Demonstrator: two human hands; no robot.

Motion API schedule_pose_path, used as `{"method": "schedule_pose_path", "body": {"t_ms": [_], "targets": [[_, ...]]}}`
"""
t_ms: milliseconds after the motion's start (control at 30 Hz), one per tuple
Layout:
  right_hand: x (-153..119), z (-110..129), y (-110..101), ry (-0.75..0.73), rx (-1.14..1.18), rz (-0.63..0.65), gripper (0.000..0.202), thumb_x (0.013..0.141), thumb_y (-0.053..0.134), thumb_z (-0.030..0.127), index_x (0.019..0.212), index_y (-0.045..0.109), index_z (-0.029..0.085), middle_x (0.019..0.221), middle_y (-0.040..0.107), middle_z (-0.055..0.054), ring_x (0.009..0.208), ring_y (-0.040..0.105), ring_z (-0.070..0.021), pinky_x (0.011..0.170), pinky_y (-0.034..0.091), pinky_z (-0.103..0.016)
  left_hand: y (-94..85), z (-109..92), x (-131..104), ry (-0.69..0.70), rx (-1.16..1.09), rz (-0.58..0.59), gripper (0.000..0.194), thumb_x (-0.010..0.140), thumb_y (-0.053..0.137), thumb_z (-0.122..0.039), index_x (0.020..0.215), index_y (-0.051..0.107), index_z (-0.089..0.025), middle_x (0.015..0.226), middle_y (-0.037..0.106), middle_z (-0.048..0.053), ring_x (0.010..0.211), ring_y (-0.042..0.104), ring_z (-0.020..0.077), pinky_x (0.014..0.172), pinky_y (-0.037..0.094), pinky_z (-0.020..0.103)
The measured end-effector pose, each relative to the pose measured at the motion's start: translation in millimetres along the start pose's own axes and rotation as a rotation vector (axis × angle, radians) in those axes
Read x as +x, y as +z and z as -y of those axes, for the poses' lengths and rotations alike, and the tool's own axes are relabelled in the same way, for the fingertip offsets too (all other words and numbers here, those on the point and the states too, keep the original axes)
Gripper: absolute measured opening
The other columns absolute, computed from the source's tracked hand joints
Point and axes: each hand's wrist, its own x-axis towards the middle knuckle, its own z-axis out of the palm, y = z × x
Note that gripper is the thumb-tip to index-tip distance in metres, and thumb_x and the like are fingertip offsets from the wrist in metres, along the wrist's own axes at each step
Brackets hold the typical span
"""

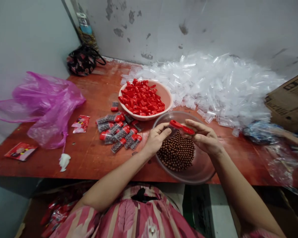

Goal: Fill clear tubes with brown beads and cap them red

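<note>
A red plastic cap (181,127), long and seemingly made of two joined parts, is held between my hands above the clear bowl (205,167). My left hand (157,138) pinches its left end, where a faint see-through piece, perhaps a clear tube, shows beneath the red. The fingers and thumb of my right hand (205,135) are closed about the right end. Under my hands, the bowl holds many small round brown balls (177,152). Left of it lies a heap of clear packs with red caps (123,130), filled with dark balls.
A pink bowl (169,105) of red caps stands behind. Clear plastic tubes (213,82) are piled along the wall. A magenta bag (49,105) and red packets (80,124) lie left; a cardboard box (289,102) and another person's arm (294,138) are right.
</note>
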Motion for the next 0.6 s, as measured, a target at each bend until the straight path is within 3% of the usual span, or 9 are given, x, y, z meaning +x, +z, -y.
{"method": "schedule_pose_path", "body": {"t_ms": [133, 233, 333, 467, 600], "targets": [[2, -10, -1, 0.044, 0.062, -0.136, 0.038, 0.067, 0.079, 0.046, 0.099, 0.07, 0.026, 0.089, 0.073, -0.005, 0.075, 0.07, -0.0223, 0.077, 0.057, -0.043, 0.4, 0, 0, 0.022, 0.077, 0.021, 0.036, 0.08, 0.066, -0.038, 0.109, 0.07, -0.016, 0.109, 0.072, 0.007, 0.102, 0.065, 0.022, 0.097, 0.046, 0.035], [9, -9, 4, 0.018, 0.035, -0.178, 0.035, 0.067, 0.077, 0.052, 0.087, 0.07, 0.024, 0.088, 0.071, -0.005, 0.08, 0.068, -0.0213, 0.079, 0.056, -0.04, 1.0, -3, -5, 0.092, 0.29, 0.035, 0.029, 0.083, 0.063, -0.031, 0.107, 0.072, -0.018, 0.111, 0.072, 0.006, 0.105, 0.064, 0.0222, 0.1, 0.045, 0.034], [16, -5, 11, 0.149, 0.121, -0.044, 0.04, 0.068, 0.075, 0.052, 0.095, 0.069, 0.023, 0.101, 0.069, -0.006, 0.092, 0.066, -0.0214, 0.083, 0.055, -0.039, 0.5, -3, -8, 0.179, 0.414, 0.035, 0.025, 0.083, 0.062, -0.027, 0.104, 0.074, -0.019, 0.115, 0.07, 0.008, 0.114, 0.06, 0.0228, 0.104, 0.042, 0.035], [18, -4, 20, 0.412, 0.377, 0.173, 0.041, 0.073, 0.07, 0.048, 0.104, 0.067, 0.021, 0.099, 0.071, -0.007, 0.087, 0.068, -0.0205, 0.081, 0.056, -0.04, -0.7, -3, -7, 0.211, 0.473, 0.047, 0.028, 0.085, 0.06, -0.023, 0.11, 0.072, -0.024, 0.12, 0.068, 0.005, 0.127, 0.05, 0.0228, 0.111, 0.036, 0.039], [18, -3, 32, 0.429, 0.444, 0.102, 0.026, 0.072, 0.067, 0.037, 0.091, 0.069, 0.019, 0.088, 0.072, -0.005, 0.08, 0.068, -0.0197, 0.08, 0.056, -0.04, -0.6, -4, -7, 0.216, 0.502, 0.06, 0.029, 0.087, 0.058, -0.024, 0.113, 0.07, -0.026, 0.12, 0.068, 0.003, 0.13, 0.048, 0.0225, 0.112, 0.034, 0.04]]}}
